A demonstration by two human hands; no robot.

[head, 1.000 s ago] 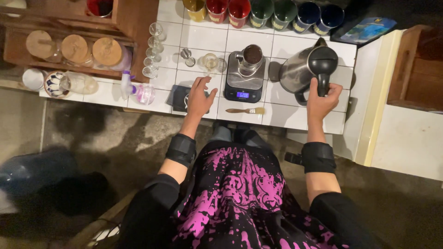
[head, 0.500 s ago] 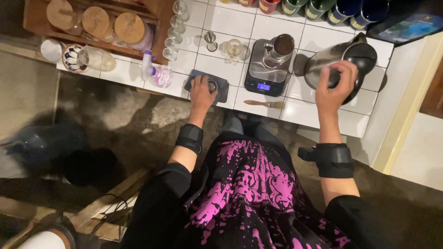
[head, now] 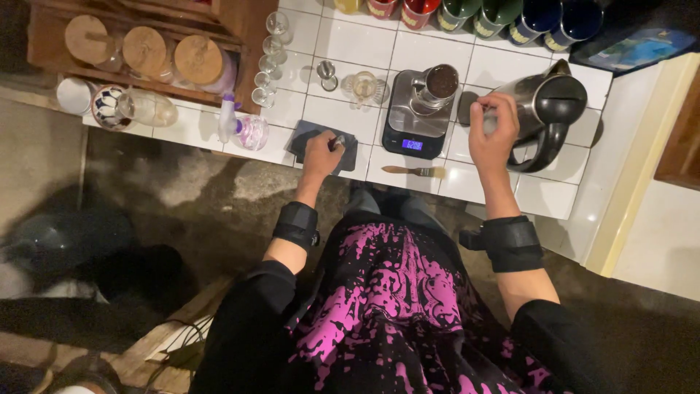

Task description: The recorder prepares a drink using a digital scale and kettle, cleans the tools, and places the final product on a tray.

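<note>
Fingers of the left hand (head: 321,152) grip a small object on a dark cloth (head: 306,138); the right hand (head: 493,135), fingers loosely curled, touches the kettle (head: 547,109) on the tiled tabletop (head: 350,117).

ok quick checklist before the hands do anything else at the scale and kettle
1. Left hand on dark cloth, gripping a small item: ok.
2. Right hand at the kettle; grip on handle: cannot tell.
3. Cup of grounds sits on the scale: ok.
4. Scale display lit: ok.
5. Brush lies apart from both hands: ok.
6. Kettle contents: cannot tell.
</note>
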